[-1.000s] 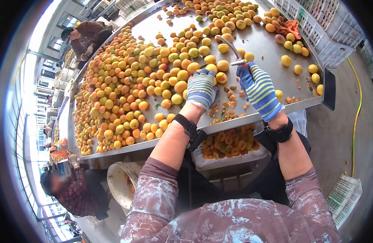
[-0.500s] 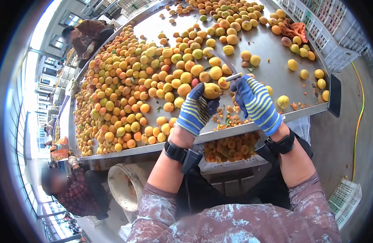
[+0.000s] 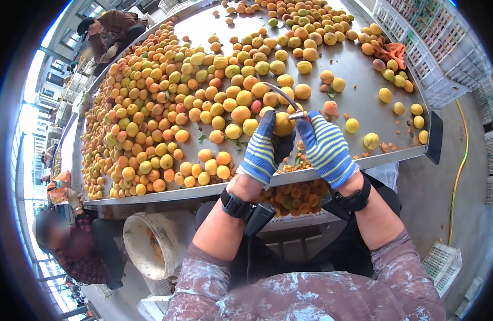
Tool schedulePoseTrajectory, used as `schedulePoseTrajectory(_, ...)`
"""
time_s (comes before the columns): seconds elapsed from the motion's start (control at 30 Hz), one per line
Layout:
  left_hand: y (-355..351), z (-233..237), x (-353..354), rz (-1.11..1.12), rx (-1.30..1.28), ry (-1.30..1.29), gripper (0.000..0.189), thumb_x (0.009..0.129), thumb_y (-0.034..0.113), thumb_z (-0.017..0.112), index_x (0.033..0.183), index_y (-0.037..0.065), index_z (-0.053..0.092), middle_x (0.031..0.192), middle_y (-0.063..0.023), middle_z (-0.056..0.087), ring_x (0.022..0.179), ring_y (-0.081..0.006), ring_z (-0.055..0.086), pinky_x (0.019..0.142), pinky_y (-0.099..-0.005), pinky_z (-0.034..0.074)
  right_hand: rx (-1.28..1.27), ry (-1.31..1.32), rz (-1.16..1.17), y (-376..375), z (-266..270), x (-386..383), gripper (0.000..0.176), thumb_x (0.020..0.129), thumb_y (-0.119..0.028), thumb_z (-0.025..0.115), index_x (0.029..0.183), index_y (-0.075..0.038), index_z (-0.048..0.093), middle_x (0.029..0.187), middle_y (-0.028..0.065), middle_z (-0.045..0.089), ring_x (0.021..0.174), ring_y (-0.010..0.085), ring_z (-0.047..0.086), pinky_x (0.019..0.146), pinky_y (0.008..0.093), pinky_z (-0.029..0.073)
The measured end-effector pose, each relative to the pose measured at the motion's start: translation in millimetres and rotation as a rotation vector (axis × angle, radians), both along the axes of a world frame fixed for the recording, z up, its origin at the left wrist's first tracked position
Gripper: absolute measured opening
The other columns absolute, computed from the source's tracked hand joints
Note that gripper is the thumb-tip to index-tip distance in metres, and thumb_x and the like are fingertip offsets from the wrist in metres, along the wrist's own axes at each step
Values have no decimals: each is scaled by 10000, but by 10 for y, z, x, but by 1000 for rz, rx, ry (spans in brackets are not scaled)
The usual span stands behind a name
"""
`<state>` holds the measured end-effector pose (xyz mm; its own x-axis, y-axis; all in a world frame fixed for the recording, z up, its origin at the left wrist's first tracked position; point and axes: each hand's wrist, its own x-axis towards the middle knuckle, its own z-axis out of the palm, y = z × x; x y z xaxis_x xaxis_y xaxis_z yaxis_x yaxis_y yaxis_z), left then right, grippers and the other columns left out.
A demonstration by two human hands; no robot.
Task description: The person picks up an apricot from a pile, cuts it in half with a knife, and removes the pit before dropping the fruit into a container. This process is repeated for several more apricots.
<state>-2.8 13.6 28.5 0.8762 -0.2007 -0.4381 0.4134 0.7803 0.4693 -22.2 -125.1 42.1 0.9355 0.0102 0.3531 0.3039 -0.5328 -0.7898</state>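
Note:
My left hand (image 3: pixel 265 147), in a blue and yellow striped glove, is closed round a yellow apricot (image 3: pixel 283 124) above the table's front edge. Beside it, my right hand (image 3: pixel 321 143), gloved the same way, grips a curved knife (image 3: pixel 285 97) whose thin blade points up and to the left. The base of the knife lies against or very near the apricot's upper right side. Many apricots (image 3: pixel 150 115) cover the metal table (image 3: pixel 340 115) beyond and left of my hands.
A crate of halved fruit (image 3: pixel 297 198) sits under the table edge. A white bucket (image 3: pixel 144 243) stands at lower left. Two people (image 3: pixel 110 37) are at the left. White crates (image 3: pixel 433 64) are stacked at right; an orange cloth (image 3: pixel 390 52) lies on the table.
My hands have come closer together, and the knife's base has moved from apart to the apricot's side. The whole view has shifted slightly.

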Motion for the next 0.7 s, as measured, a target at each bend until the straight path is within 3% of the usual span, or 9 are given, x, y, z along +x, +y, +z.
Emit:
schedulePoseTrajectory(0.03,18,-71,52,0,-3,-6,336,890,380,630,1003,65,596,867,-64,627,742,-173,626,679,-264,539,-84,-32,-20,7,40,-1,213,944,-212,539,914,-7,590,667,185,605,608,352,604,512,387,441)
schedulePoseTrajectory(0.1,93,-199,142,-99,-101,-58,421,911,326,605,1269,160,460,1126,-86,558,1011,-228,577,852,-346,513,-127,-79,-28,33,73,-17,176,932,-187,552,894,-18,584,650,195,585,604,369,594,494,408,432)
schedulePoseTrajectory(0.13,84,-201,118,-64,-32,-65,397,913,300,601,1235,110,468,1116,-84,557,1027,-230,569,866,-347,507,-150,-67,-32,36,64,-22,166,929,-181,557,887,-22,580,642,192,582,596,365,594,487,408,430)
schedulePoseTrajectory(0.37,48,-395,79,-52,-78,-90,379,914,311,596,1208,100,484,1074,-67,569,1006,-185,576,865,-335,499,-229,-46,-66,93,-22,-79,154,922,-170,568,890,-21,544,621,186,572,573,354,593,455,404,421)
schedulePoseTrajectory(0.53,29,-169,-121,25,319,-433,420,989,313,474,1341,87,434,1041,11,562,926,-83,535,828,-263,458,-158,-73,-122,196,-151,-77,258,929,-272,538,849,-27,546,583,202,573,539,383,587,475,474,442)
schedulePoseTrajectory(0.57,23,-173,-157,86,524,-558,379,987,328,479,1276,83,489,1054,26,554,929,-70,515,812,-253,450,-206,-38,-139,212,-163,-84,260,929,-280,531,868,-29,552,587,209,574,547,397,586,483,478,447)
schedulePoseTrajectory(0.6,32,-404,6,168,458,-518,321,989,340,469,1177,89,541,1031,36,549,906,-60,502,781,-235,441,-229,-18,-125,229,-131,-33,267,936,-287,516,875,-28,546,599,217,580,557,402,587,489,485,448)
schedulePoseTrajectory(0.63,37,-116,-88,143,812,-593,267,991,332,462,1082,99,559,968,47,541,848,-51,484,744,-216,427,-128,-25,-70,254,-141,-18,273,945,-287,501,877,-25,539,611,227,583,566,404,589,495,490,447)
schedulePoseTrajectory(0.7,76,-139,-82,131,964,-638,249,983,288,476,1055,60,546,888,7,528,808,-85,467,737,-248,431,-43,38,-45,283,-160,-34,270,959,-271,476,883,-19,539,628,237,585,589,430,582,526,506,444)
